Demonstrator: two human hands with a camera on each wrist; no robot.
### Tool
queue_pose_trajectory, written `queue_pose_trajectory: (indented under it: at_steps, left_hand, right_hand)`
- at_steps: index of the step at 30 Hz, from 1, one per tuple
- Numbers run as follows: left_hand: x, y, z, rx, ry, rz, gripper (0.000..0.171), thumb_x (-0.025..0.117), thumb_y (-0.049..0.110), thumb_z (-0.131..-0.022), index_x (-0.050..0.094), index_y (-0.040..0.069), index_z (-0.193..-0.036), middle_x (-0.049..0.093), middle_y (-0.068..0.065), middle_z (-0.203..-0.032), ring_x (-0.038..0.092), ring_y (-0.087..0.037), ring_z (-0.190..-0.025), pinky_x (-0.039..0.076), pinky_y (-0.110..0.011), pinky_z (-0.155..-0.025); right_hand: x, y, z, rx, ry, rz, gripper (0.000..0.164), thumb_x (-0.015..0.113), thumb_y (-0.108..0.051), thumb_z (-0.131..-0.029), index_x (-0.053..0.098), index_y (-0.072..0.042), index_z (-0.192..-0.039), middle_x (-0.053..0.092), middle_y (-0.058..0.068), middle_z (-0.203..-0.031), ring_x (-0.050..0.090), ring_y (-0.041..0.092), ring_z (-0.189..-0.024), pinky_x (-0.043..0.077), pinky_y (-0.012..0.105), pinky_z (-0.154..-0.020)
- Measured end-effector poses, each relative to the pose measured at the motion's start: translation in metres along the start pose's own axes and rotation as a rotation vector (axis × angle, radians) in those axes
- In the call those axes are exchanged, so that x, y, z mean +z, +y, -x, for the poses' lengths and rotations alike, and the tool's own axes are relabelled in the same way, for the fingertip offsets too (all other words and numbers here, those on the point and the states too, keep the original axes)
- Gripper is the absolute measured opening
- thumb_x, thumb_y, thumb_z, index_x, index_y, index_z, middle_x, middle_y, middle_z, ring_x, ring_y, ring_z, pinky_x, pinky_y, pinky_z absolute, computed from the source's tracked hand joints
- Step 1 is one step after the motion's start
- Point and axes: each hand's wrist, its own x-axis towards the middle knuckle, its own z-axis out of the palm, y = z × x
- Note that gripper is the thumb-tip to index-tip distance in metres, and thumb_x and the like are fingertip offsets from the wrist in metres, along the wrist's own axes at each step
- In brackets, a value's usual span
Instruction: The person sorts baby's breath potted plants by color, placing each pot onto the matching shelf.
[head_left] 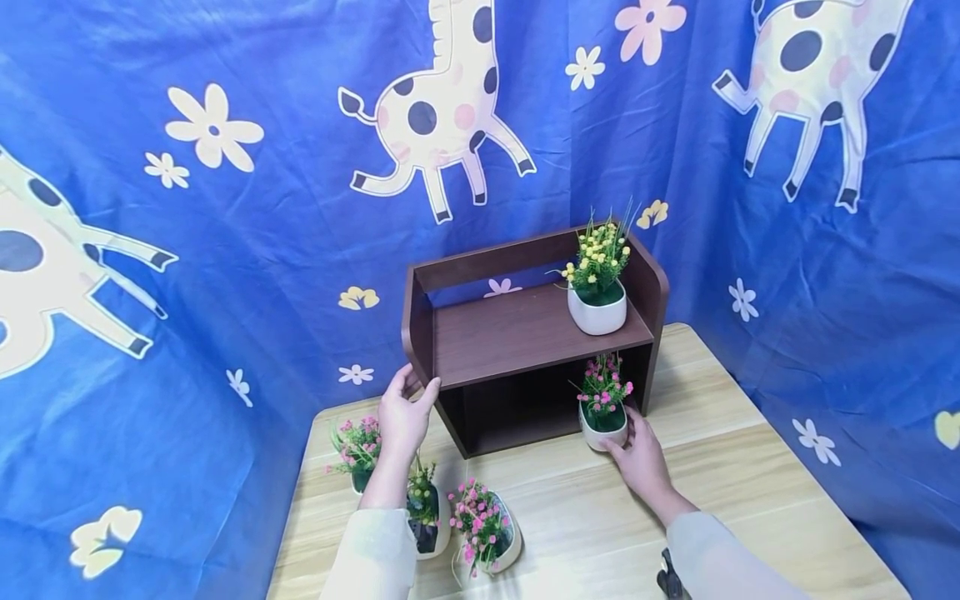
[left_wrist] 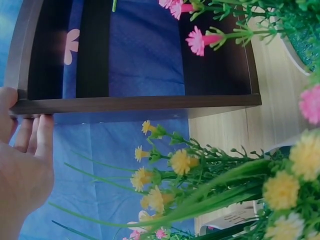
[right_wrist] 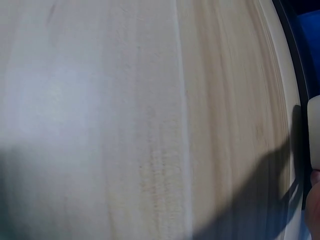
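A dark brown two-tier shelf (head_left: 517,329) stands on the wooden table. My left hand (head_left: 402,417) pinches the front edge of its left side panel, thumb on one face and fingers on the other; the left wrist view shows this hand (left_wrist: 25,170) too. With my right hand (head_left: 639,458) I grip a white pot of pink flowers (head_left: 602,429) at the right front of the lower compartment. Whether the pot's base touches the shelf floor is hidden. In the right wrist view only a bit of the white pot (right_wrist: 314,132) and a finger (right_wrist: 314,205) show.
A white pot of yellow flowers (head_left: 597,308) sits on the upper tier, right side. Near my left forearm stand pink flowers (head_left: 358,446), a yellow-flowered pot (head_left: 431,521) and another pink-flowered pot (head_left: 498,533). Blue patterned cloth (head_left: 285,208) hangs behind and beside the table (head_left: 720,475).
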Motion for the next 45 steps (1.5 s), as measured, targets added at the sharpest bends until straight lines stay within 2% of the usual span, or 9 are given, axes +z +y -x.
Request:
queue_pose_trajectory:
  at_steps: [7,15,24,32,39,45]
  left_hand:
    - [0.001,0.0,0.0,-0.005,-0.004,0.019,0.052,0.08,0.031,-0.087,0.061,0.017,-0.133,0.07,-0.009,-0.126,0.067,-0.026,-0.119,0.057,-0.042,-0.102]
    - [0.002,0.0,0.0,0.002,0.002,0.032,0.051,0.08,0.032,-0.086,0.062,0.016,-0.132,0.071,-0.01,-0.126,0.067,-0.026,-0.119,0.057,-0.045,-0.103]
    - [0.001,0.004,0.001,0.008,0.01,0.033,0.047,0.08,0.029,-0.087,0.063,0.016,-0.129,0.072,-0.009,-0.123,0.068,-0.023,-0.117,0.058,-0.04,-0.101]
    - [0.002,0.0,0.001,0.004,0.009,0.033,0.049,0.08,0.029,-0.087,0.063,0.016,-0.13,0.072,-0.01,-0.124,0.068,-0.025,-0.118,0.057,-0.044,-0.102]
    - [0.002,-0.002,0.0,0.006,0.009,0.03,0.048,0.08,0.03,-0.087,0.063,0.017,-0.13,0.072,-0.01,-0.124,0.068,-0.025,-0.118,0.057,-0.044,-0.102]
    - [0.002,-0.001,-0.001,0.01,0.013,0.008,0.047,0.08,0.031,-0.087,0.063,0.017,-0.129,0.072,-0.009,-0.123,0.068,-0.023,-0.117,0.058,-0.042,-0.101]
  right_hand:
    - [-0.003,0.001,-0.009,-0.044,0.026,0.04,0.087,0.083,-0.018,-0.083,0.033,0.002,-0.151,0.048,0.029,-0.142,0.062,0.045,-0.12,0.056,0.046,-0.1]
    - [-0.005,0.002,-0.019,-0.038,0.009,0.073,0.088,0.081,-0.019,-0.085,0.03,0.001,-0.153,0.046,0.03,-0.144,0.06,0.044,-0.124,0.056,0.046,-0.101]
    - [-0.002,0.003,-0.031,-0.059,0.024,0.141,0.083,0.081,-0.025,-0.086,0.035,-0.003,-0.152,0.056,0.027,-0.137,0.06,0.039,-0.118,0.052,0.056,-0.101]
    - [-0.001,0.004,-0.036,-0.016,-0.013,0.144,0.086,0.08,-0.026,-0.087,0.031,-0.007,-0.155,0.048,0.027,-0.147,0.053,0.043,-0.132,0.045,0.058,-0.111]
    - [-0.001,-0.001,-0.036,0.014,-0.012,0.111,0.086,0.08,-0.025,-0.087,0.031,-0.005,-0.155,0.048,0.027,-0.146,0.06,0.042,-0.124,0.054,0.051,-0.104]
    - [-0.001,-0.006,-0.037,0.053,-0.004,0.032,0.085,0.081,-0.022,-0.085,0.033,-0.007,-0.153,0.05,0.026,-0.146,0.06,0.041,-0.125,0.055,0.049,-0.103]
